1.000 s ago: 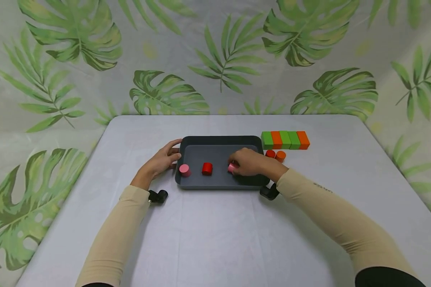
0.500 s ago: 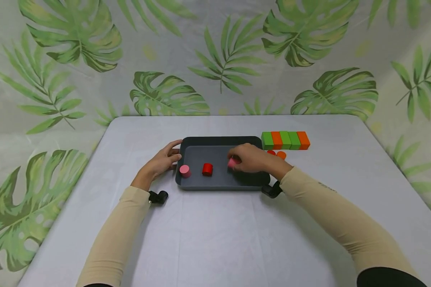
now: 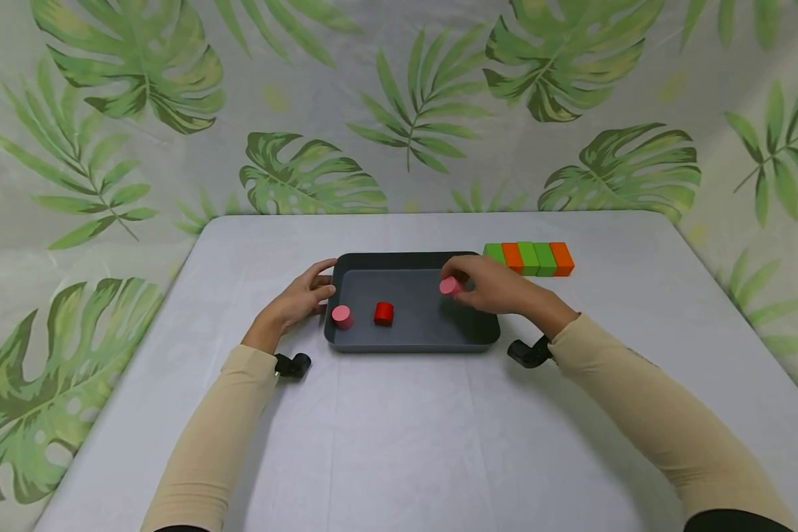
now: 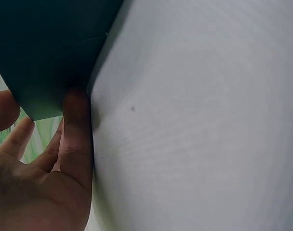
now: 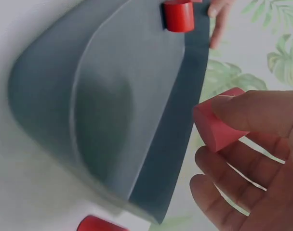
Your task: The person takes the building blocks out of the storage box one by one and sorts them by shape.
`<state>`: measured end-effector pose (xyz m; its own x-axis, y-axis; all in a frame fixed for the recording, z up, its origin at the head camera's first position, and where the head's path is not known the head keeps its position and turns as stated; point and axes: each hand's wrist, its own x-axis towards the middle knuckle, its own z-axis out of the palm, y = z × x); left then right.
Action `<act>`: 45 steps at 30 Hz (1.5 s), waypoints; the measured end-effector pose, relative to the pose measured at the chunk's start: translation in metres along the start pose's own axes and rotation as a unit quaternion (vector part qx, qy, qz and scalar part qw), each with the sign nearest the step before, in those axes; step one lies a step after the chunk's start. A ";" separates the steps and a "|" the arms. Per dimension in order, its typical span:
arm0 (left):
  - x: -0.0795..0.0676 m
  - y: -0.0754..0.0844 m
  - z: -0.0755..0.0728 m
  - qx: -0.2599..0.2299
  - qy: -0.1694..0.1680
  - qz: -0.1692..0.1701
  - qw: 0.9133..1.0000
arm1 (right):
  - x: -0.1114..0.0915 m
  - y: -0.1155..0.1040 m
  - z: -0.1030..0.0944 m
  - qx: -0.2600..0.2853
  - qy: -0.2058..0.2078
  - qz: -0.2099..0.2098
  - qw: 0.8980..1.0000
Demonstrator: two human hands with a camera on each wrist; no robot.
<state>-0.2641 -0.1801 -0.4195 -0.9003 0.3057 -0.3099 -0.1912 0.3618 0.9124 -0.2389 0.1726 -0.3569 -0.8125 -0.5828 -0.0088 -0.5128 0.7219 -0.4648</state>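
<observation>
A pink cylinder (image 3: pixel 450 286) is pinched between the thumb and fingers of my right hand (image 3: pixel 495 284), raised over the tray's right part. In the right wrist view, the thumb lies along the pink cylinder (image 5: pixel 221 119), and two other fingers stand away from it. The dark grey tray (image 3: pixel 412 347) lies flat on the table. My left hand (image 3: pixel 301 299) rests against its left end, fingers fairly straight; in the left wrist view a finger (image 4: pixel 75 113) touches the tray's outer wall (image 4: pixel 45 57). Inside the tray sit another pink cylinder (image 3: pixel 342 317) at left and a red cylinder (image 3: pixel 383 314) nearer the middle.
Behind the tray's right end, a row of green and orange blocks (image 3: pixel 527 258) stands on the white table (image 3: pixel 399 428). Outside the tray, another red piece (image 5: pixel 99 224) shows in the right wrist view. A leaf-patterned cloth (image 3: pixel 412 111) hangs beyond the table.
My right hand has lifted the pink cylinder off the tray floor and moved it right and away from me. It now covers the red and orange pieces beside the tray. My left hand stays put.
</observation>
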 end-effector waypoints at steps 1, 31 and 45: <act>0.000 0.000 0.000 -0.002 0.001 -0.001 1.000 | -0.002 0.001 -0.001 0.003 0.002 0.003 1.000; -0.001 0.000 -0.001 -0.004 -0.001 -0.003 1.000 | -0.095 0.078 -0.046 -0.021 0.101 0.094 0.990; 0.002 -0.001 0.000 -0.008 -0.001 -0.001 1.000 | -0.093 0.108 -0.029 0.009 0.106 0.126 0.986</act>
<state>-0.2652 -0.1797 -0.4212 -0.8991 0.3070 -0.3120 -0.1988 0.3486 0.9159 -0.2269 0.3159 -0.3804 -0.9540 -0.2942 0.0585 -0.2845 0.8257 -0.4871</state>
